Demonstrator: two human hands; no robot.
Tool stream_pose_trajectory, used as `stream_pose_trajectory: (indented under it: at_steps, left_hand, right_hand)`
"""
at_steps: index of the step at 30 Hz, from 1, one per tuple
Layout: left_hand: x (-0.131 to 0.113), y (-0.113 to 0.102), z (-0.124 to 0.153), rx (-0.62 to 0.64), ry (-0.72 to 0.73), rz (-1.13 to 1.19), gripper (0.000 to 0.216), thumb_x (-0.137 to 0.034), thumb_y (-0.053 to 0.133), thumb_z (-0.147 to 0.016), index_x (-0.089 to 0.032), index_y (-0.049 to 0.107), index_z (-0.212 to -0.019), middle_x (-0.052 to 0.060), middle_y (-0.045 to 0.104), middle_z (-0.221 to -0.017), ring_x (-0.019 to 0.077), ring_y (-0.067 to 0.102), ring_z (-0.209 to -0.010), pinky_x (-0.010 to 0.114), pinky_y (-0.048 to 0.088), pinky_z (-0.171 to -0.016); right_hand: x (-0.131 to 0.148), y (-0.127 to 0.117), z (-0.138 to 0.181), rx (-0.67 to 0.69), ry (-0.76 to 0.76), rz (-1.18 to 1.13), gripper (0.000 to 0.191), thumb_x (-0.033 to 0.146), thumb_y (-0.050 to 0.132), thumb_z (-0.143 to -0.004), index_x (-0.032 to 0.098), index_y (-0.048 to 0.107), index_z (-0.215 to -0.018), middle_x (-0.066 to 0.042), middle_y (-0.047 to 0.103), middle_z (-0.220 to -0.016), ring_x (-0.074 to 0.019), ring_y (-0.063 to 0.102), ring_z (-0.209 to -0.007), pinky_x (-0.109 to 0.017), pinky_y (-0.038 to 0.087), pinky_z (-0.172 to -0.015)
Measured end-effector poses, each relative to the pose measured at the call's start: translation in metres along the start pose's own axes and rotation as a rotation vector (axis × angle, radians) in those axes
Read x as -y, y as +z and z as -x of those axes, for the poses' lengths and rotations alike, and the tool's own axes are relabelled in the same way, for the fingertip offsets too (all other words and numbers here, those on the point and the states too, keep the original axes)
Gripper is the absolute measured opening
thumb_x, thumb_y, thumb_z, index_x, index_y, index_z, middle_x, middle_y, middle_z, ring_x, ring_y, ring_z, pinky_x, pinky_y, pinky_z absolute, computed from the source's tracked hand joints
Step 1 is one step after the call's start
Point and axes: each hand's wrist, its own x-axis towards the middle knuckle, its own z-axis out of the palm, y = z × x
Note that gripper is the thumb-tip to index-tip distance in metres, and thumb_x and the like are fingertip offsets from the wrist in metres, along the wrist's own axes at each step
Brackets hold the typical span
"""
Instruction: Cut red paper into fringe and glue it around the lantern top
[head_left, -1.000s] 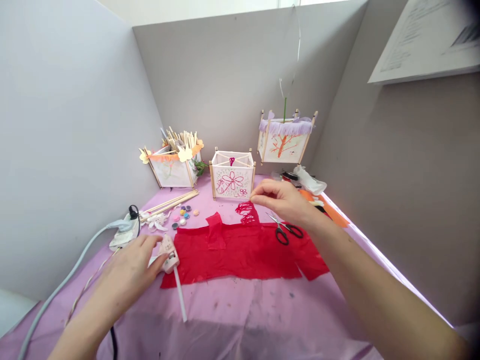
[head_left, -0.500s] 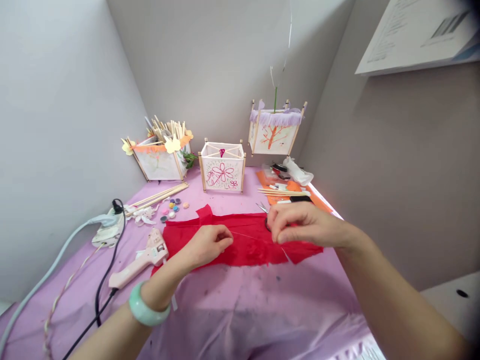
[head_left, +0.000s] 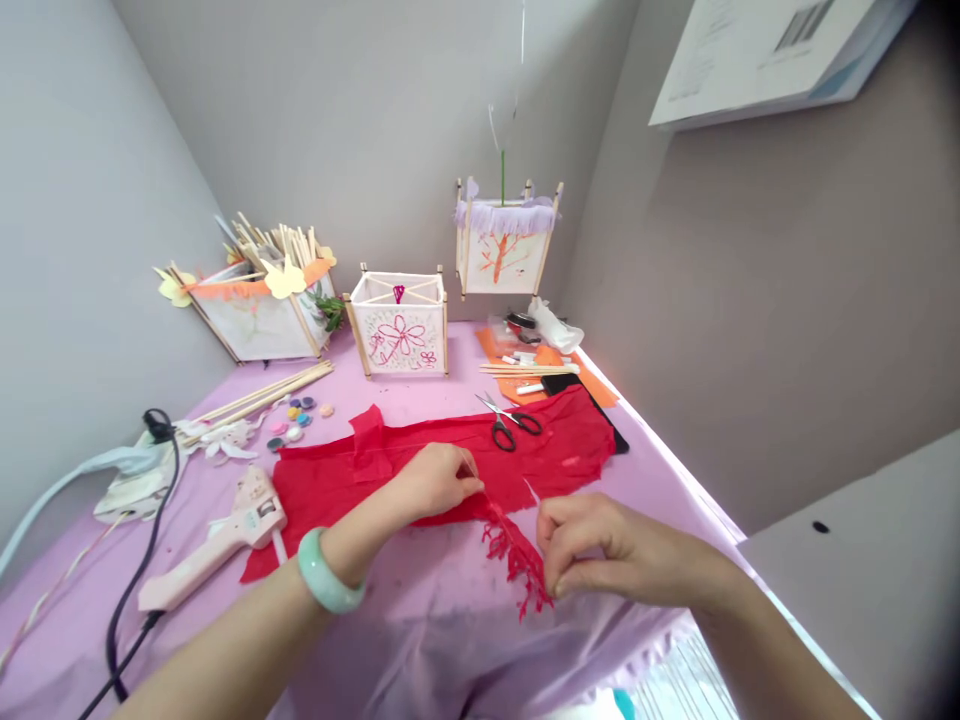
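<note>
A short length of red fringed trim (head_left: pixel 514 550) runs slantwise between my hands, its ragged tassels hanging over the table's front. My left hand (head_left: pixel 435 482), with a pale green bangle (head_left: pixel 326 575) on the wrist, pinches the trim's upper end. Lower and to the right, my right hand (head_left: pixel 600 545) is closed on its other end. A thin white tip (head_left: pixel 531 491) pokes up beside the right fingers; what it belongs to is hidden. Behind the hands a wide piece of red cloth (head_left: pixel 442 455) lies spread out. Black-handled scissors (head_left: pixel 510 422) rest on it, blades parted.
On the left lie a pink glue gun (head_left: pixel 225 540), a power strip (head_left: pixel 139 485) with cords, and small coloured pots (head_left: pixel 295 420). A white flower-painted lantern (head_left: pixel 399 335) stands at the back between a stick-filled one (head_left: pixel 259 320) and a hanging one (head_left: pixel 506 250).
A thin thread stretched between my hands before; now red fringed trim hangs there. My right hand has come down and nearer, uncovering the scissors. The view has swung right.
</note>
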Motion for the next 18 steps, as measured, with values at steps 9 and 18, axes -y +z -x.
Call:
stream_pose_trajectory:
  at_steps: [9,18]
  left_hand:
    - [-0.006,0.017,0.008,0.003,-0.023,0.034,0.01,-0.018,0.054,-0.064,-0.019,0.064,-0.064,0.001,0.064,-0.065,0.0139,0.057,-0.06,0.022,0.037,-0.054]
    - [-0.024,-0.023,0.031,-0.363,-0.015,0.278,0.013,-0.028,0.053,-0.072,-0.017,0.06,-0.069,0.001,0.061,-0.064,0.0118,0.051,-0.056,0.022,0.038,-0.053]
  right_hand:
    - [0.001,0.005,0.027,-0.088,0.065,-0.001,0.017,0.028,0.057,-0.084,0.019,0.07,-0.079,-0.001,0.052,-0.077,-0.0087,0.051,-0.071,-0.02,0.041,-0.064]
    - [0.008,-0.025,0.033,-0.371,-0.033,0.047,0.019,0.031,0.055,-0.085,0.019,0.068,-0.078,-0.003,0.055,-0.076,-0.0104,0.051,-0.068,-0.024,0.043,-0.065]
